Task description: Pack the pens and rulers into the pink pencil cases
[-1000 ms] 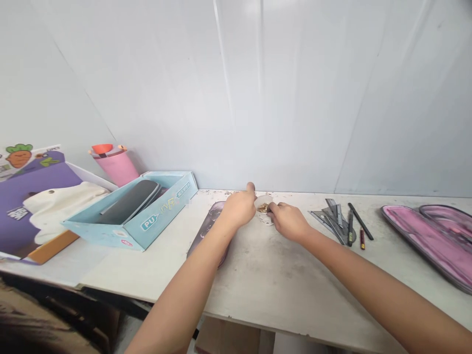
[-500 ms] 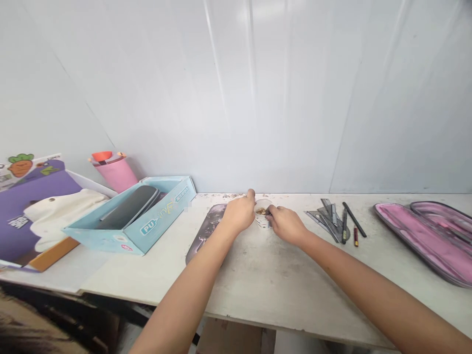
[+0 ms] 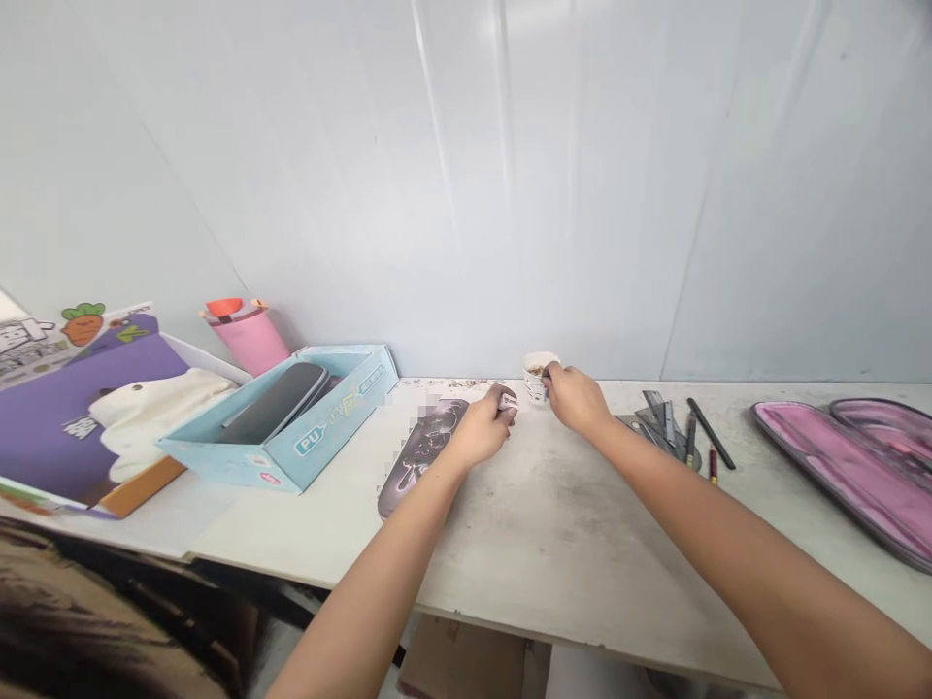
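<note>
A small paper cup (image 3: 534, 388) stands near the wall with brownish bits inside. My right hand (image 3: 575, 396) is closed at its right side, thumb and fingers pinching the rim. Left of the cup, apart from it, my left hand (image 3: 486, 427) is closed on a small whitish block with dark marks (image 3: 508, 401), which looks like an eraser; the fingers cover most of it. A dark, glossy pencil case with a pinkish pattern (image 3: 418, 456) lies shut beside my left hand, partly behind my forearm.
Rulers (image 3: 659, 416), a black pen (image 3: 710, 432) and a short red stick (image 3: 714, 466) lie right of my right hand. An open pink-lined case (image 3: 837, 466) lies far right. At left are a light-blue box (image 3: 320, 451), a purple box (image 3: 80, 408) and a pink cylinder (image 3: 251, 340). Crumbs lie along the wall.
My hands have moved apart: the left away from the cup with the small whitish block now showing, the right slightly back and right with the cup. The view has shifted slightly.
</note>
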### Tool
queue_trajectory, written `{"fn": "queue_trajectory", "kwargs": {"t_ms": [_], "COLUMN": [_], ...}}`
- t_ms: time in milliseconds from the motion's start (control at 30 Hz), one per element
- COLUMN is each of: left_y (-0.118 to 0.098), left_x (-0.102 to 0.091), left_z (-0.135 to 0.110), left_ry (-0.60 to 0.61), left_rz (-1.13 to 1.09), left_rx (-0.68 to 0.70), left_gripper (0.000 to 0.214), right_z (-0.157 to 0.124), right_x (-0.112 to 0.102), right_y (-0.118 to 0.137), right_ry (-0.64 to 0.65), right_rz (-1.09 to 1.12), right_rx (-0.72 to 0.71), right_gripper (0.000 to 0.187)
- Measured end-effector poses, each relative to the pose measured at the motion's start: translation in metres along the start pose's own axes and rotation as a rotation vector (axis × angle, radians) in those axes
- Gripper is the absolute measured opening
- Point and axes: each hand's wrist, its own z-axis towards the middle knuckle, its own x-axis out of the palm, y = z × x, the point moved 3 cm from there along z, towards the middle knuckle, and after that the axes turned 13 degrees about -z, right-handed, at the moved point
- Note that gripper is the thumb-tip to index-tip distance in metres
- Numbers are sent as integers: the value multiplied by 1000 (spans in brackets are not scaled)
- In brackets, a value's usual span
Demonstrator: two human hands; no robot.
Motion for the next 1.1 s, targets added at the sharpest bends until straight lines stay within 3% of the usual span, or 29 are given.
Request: {"fn": "queue_trajectory", "kwargs": {"t_ms": [200, 300, 400, 533, 700, 900, 1000, 1100], "left_y": [-10, -20, -34, -61, -104, -156, -176, -185], "left_x": [11, 23, 48, 107, 208, 324, 369, 399], "left_z": [-11, -4, 12, 42, 79, 110, 123, 138], "left_ry": [81, 100, 111, 207, 378, 416, 422, 446], "left_rz": [-74, -139, -297, -505, -557, -93, 140, 329], "left_rx": [-43, -54, -49, -47, 52, 397, 444, 406], "left_gripper": [18, 19, 21, 26, 28, 40, 47, 49], "right_z": [0, -11, -27, -48, -78, -120, -130, -128], "right_x": [12, 2, -13, -25, -33, -40, -38, -30], "right_y": [-7, -24, -50, -105, -205, -323, -365, -390], "right_ry": [50, 16, -41, -103, -136, -127, -97, -35], "right_rz": [79, 158, 356, 480, 408, -9, -261, -404], "right_rx": [-27, -67, -173, -131, 45, 172, 221, 236], "right_gripper": [31, 30, 26, 24, 19, 25, 25, 27]}}
